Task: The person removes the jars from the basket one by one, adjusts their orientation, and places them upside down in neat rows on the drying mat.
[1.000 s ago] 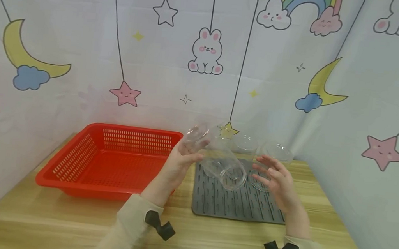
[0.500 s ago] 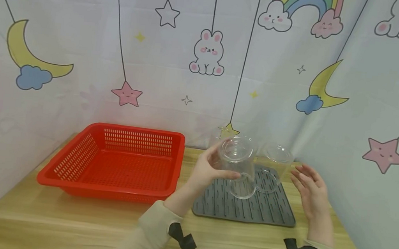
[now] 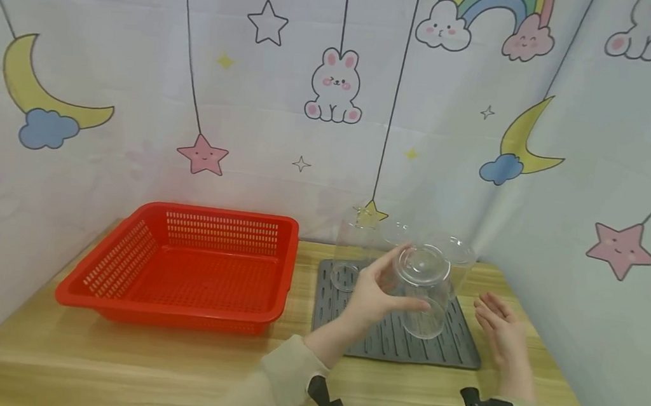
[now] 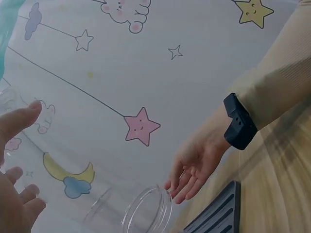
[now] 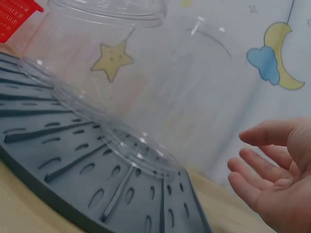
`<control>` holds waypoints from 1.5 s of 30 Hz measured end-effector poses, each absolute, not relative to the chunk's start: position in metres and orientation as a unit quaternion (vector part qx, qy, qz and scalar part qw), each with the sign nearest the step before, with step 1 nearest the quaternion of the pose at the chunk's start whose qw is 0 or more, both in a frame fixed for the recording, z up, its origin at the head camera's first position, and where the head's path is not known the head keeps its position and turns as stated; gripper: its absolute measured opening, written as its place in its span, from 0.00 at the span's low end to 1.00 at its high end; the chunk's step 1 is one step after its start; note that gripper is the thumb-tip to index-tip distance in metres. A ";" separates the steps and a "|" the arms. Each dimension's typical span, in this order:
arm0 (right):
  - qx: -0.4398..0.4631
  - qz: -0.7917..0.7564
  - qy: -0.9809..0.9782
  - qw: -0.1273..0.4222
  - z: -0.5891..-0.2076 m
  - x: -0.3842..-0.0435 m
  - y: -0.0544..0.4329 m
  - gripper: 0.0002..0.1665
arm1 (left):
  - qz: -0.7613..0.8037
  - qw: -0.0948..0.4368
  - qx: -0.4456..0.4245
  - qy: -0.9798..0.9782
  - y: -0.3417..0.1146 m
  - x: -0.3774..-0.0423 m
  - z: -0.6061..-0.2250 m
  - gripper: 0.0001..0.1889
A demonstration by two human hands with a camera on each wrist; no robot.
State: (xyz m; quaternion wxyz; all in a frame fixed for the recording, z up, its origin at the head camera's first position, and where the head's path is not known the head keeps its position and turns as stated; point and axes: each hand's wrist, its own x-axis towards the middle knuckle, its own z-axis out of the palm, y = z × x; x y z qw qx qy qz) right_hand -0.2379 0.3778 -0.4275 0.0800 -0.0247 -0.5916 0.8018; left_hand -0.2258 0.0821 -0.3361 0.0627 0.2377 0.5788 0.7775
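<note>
My left hand grips a clear plastic cup round its side, thumb in front and fingers behind. The cup is nearly upright over the right part of a grey ridged drying mat; whether its lower rim touches the mat I cannot tell. In the left wrist view, part of that hand shows at the left edge, with a clear round rim lower down. My right hand is held off the mat's right edge, fingers loosely bent, holding nothing; the right wrist view shows this hand apart from the cups.
More clear cups stand along the back of the mat: one at the left, one in the middle, partly hidden, and one at the right. A red slotted basket sits on the wooden table at left. A printed curtain hangs behind.
My left hand has carried the cup rightward and lower over the mat, turning it from strongly tilted to nearly upright. My right hand has moved right, away from the cups, and slightly down.
</note>
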 end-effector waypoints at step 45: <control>-0.132 0.677 -0.723 0.046 -0.457 -0.241 0.373 0.33 | 0.711 0.107 0.218 0.660 0.171 -0.241 -0.382 0.48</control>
